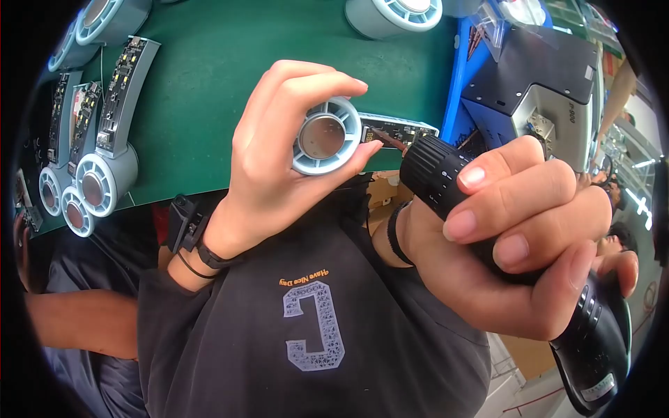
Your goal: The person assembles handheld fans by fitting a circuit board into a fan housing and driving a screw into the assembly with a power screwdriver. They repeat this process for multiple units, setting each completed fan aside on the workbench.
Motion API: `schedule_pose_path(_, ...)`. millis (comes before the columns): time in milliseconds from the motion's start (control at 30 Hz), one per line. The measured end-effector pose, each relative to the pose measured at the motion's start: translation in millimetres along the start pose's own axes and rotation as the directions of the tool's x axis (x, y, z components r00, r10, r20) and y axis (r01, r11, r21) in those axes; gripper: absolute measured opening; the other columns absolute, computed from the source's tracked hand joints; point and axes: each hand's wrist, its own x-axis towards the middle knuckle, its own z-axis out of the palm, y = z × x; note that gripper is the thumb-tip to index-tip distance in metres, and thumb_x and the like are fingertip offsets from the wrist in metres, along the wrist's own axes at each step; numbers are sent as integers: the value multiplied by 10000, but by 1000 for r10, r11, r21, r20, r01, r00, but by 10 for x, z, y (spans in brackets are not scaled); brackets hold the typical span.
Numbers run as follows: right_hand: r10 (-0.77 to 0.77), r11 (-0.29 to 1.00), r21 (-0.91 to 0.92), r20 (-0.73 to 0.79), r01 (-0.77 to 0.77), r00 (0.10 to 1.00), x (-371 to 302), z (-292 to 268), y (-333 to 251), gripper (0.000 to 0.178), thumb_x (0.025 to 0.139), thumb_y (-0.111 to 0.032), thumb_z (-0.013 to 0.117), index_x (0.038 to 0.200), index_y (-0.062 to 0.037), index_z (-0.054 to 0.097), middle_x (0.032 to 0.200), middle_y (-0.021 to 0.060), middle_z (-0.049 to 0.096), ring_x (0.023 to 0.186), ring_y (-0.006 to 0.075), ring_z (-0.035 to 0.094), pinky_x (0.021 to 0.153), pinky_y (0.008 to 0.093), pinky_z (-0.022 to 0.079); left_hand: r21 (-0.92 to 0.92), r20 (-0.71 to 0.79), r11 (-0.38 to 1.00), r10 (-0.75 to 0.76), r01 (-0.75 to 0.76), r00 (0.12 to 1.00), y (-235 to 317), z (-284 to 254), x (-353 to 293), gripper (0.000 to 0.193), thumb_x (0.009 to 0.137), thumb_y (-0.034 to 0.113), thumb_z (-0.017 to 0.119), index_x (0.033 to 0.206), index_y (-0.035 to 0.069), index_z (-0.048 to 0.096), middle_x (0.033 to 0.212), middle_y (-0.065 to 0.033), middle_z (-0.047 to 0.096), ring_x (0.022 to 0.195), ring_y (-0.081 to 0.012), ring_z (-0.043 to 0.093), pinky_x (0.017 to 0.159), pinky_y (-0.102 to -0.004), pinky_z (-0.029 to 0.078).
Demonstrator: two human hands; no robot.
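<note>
My left hand [268, 136] is closed around the round end of a light-blue plastic housing [350, 150], thumb below and fingers above. A metal disc [325, 136] sits in the middle of that ribbed end. Out to the right runs the housing's narrow arm, with a dark circuit board [417, 131] in it. My right hand [529, 223] is wrapped round a black electric screwdriver [433, 171] with a ridged collar. Its thin bit [391, 141] points left at the board, beside my left thumb tip. Whether the bit touches a screw, I cannot tell.
Several similar light-blue housings [125, 171] with boards stand at the left of the green mat [188, 104]. Another round housing [390, 19] is at the far edge. On the right are a blue tray [454, 90] and a black-and-grey boxy machine [533, 76]. Another person's forearm [83, 322] shows lower left.
</note>
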Motion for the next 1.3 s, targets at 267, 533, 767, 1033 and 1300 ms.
schedule_pose_path(267, 144, 989, 1, -123, -145, 982, 39, 316, -64, 256, 1018, -177, 448, 1265, -111, 462, 775, 41, 446, 440, 156, 439, 444, 330, 419, -23, 0, 999, -34, 34, 999, -15, -7, -14, 537, 687, 5, 931, 1166, 27, 686, 1075, -121, 680, 937, -283, 680, 761, -364, 562)
schedule_pose_path(533, 218, 930, 332, -151, -158, 964, 9, 301, 68, 281, 1019, -137, 444, 1293, -199, 451, 734, 42, 469, 440, 166, 440, 485, 348, 472, 0, 0, 1000, -13, 13, 1000, -33, 7, -22, 518, 693, 8, 923, 1158, 35, 697, 1057, -114, 660, 916, -287, 663, 748, -371, 549)
schedule_pose_path(767, 283, 914, 310, -30, -261, 959, 31, 278, 29, 281, 1019, -110, 441, 1280, -215, 447, 713, 40, 471, 442, 167, 452, 502, 346, 488, 14, 26, 1000, -11, 11, 1000, -25, -16, -18, 508, 700, 7, 920, 1158, 44, 704, 1067, -120, 644, 917, -289, 655, 748, -371, 547)
schedule_pose_path(1033, 256, 964, 200, -499, -177, 828, -118, 548, 10, 168, 1046, -140, 423, 1207, -130, 472, 703, 30, 460, 436, 139, 452, 488, 309, 481, 77, 86, 997, -18, 12, 996, 22, -23, -21, 580, 692, 2, 945, 1207, 41, 682, 1121, -143, 635, 962, -252, 658, 791, -354, 557)
schedule_pose_path(1300, -14, 987, -128, -669, -96, 743, 51, -1066, -89, 182, 999, -198, 503, 848, -97, 502, 718, -8, 445, 506, 111, 435, 539, 270, 403, 158, 96, 987, -41, 26, 994, 82, 32, -49, 627, 669, -9, 976, 1205, 33, 655, 1133, -135, 635, 987, -248, 649, 828, -351, 554)
